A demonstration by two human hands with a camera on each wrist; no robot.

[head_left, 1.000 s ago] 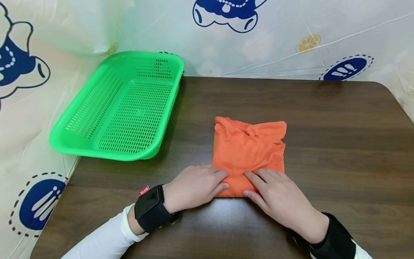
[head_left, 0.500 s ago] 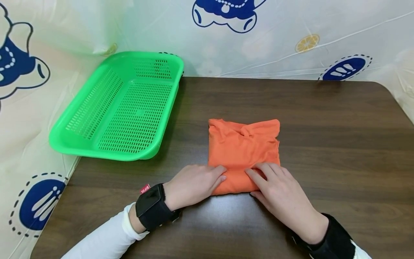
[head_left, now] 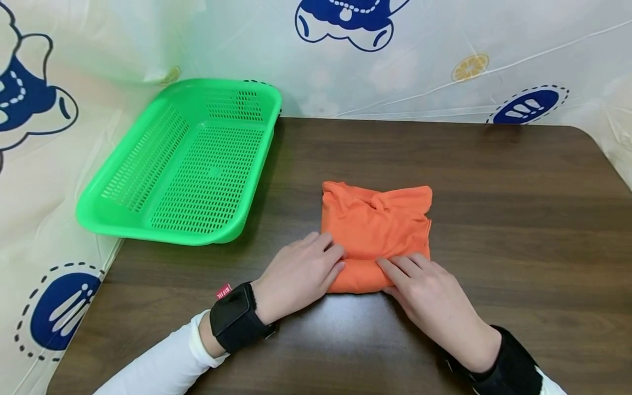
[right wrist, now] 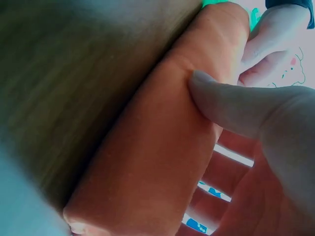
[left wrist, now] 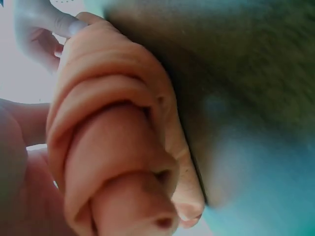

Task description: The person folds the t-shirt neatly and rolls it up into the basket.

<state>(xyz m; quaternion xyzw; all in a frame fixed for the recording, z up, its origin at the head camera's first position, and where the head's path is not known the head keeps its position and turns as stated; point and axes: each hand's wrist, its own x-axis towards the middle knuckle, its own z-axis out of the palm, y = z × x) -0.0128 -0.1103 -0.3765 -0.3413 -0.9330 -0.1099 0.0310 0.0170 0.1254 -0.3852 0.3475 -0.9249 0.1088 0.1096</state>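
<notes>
A folded orange garment (head_left: 375, 230) lies on the brown table, its near edge turned over into a thick roll. My left hand (head_left: 303, 271) grips the left end of this roll. At the right end my right hand (head_left: 434, 296) holds it, with the thumb (right wrist: 221, 98) pressed on the near side and the fingers over the top in the right wrist view. Seen from the left wrist, the end of the garment (left wrist: 108, 128) shows several stacked layers of folds. Both hands wear black wrist straps.
A green plastic basket (head_left: 88, 211) with slotted walls stands at the back left of the table (head_left: 518, 230), partly past its left edge. Pale printed sheeting (head_left: 419, 33) hangs behind the table and covers the left side.
The garment's near edge has been turned over into a thicker roll and sits slightly farther back. The garment has shifted a little left overall. The left hand's fingers have moved forward along its side.
</notes>
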